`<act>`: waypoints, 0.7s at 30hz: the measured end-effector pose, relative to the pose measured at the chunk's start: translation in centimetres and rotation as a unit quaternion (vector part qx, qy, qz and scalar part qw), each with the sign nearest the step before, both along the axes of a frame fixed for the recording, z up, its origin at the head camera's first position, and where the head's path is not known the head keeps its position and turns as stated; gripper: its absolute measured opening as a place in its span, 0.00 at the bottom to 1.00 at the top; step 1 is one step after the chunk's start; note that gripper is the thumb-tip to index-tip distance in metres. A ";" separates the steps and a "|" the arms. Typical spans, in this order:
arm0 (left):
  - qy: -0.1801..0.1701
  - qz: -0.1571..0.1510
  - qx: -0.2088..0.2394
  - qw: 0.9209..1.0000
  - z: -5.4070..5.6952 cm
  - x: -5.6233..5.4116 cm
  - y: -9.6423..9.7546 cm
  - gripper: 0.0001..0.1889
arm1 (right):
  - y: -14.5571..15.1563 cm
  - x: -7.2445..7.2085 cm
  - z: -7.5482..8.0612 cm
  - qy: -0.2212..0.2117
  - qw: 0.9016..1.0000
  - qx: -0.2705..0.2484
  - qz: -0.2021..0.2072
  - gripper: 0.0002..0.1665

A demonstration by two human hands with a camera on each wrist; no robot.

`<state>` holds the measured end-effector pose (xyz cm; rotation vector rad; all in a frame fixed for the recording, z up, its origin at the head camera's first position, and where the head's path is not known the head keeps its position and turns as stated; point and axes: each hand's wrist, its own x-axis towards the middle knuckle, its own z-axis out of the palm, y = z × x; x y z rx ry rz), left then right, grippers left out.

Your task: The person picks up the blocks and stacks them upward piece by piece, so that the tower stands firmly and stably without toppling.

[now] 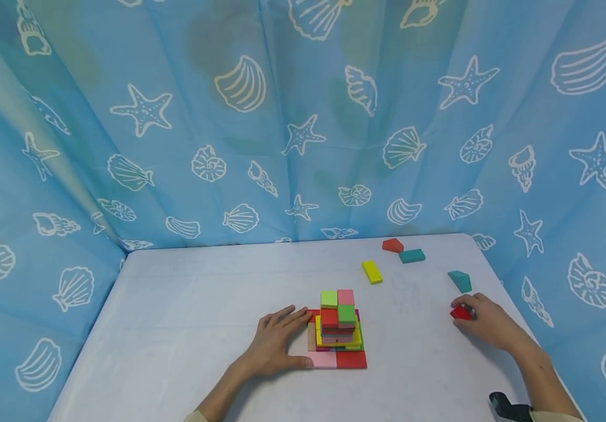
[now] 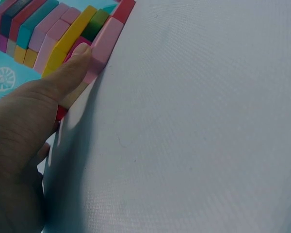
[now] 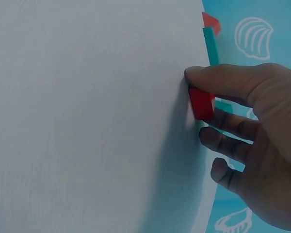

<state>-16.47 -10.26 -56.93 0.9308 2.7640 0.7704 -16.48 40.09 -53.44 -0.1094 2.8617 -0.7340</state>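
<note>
Colourful wooden blocks are stacked into a tiered tower [image 1: 337, 328], wide at the base and narrower above, topped by lime, pink and green blocks. My left hand [image 1: 276, 343] rests against the tower's left side, fingers stretched out. In the left wrist view its thumb [image 2: 70, 68] lies at a pink base block [image 2: 106, 41]; the other fingers are mostly hidden. Over at the table's right side, my right hand [image 1: 487, 319] has a small red angular block [image 3: 202, 103] between thumb and fingers, low over the tabletop.
Just beyond the right hand lies a teal angular block [image 1: 460, 281]. Farther back are a yellow block [image 1: 372, 272], a teal block [image 1: 412, 256] and an orange-red angular block [image 1: 392, 245]. A blue shell-patterned curtain [image 1: 292, 176] hangs behind the white table [image 1: 192, 305].
</note>
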 end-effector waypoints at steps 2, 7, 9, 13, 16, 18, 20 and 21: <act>0.004 0.001 0.001 1.000 0.0 0.0 0.0 0.52 | -0.6 -0.2 0.1 0.010 1.000 -0.003 0.004 0.26; 0.007 0.002 0.001 1.000 0.0 0.1 0.0 0.52 | -3.5 -0.7 1.2 0.030 0.999 -0.015 0.029 0.24; 0.005 0.002 0.002 1.000 0.1 0.2 -0.1 0.52 | -5.1 -0.9 2.1 0.039 0.998 -0.026 0.042 0.24; 0.005 0.001 0.005 1.000 0.1 0.2 -0.1 0.52 | -8.6 -1.2 4.5 0.074 0.994 -0.047 0.067 0.27; 0.006 0.002 0.003 1.000 0.1 0.1 -0.1 0.52 | -11.5 -1.3 7.0 0.102 0.990 -0.060 0.082 0.30; 0.004 0.002 0.005 1.000 0.1 0.1 -0.1 0.52 | -13.4 -1.1 8.7 0.119 0.985 -0.077 0.095 0.30; 0.002 0.002 0.006 1.000 0.1 0.1 -0.1 0.52 | -15.3 -0.8 10.3 0.133 0.980 -0.096 0.116 0.30; 0.000 0.002 0.006 1.000 0.1 0.1 -0.1 0.52 | -16.2 -0.6 10.9 0.140 0.976 -0.107 0.129 0.30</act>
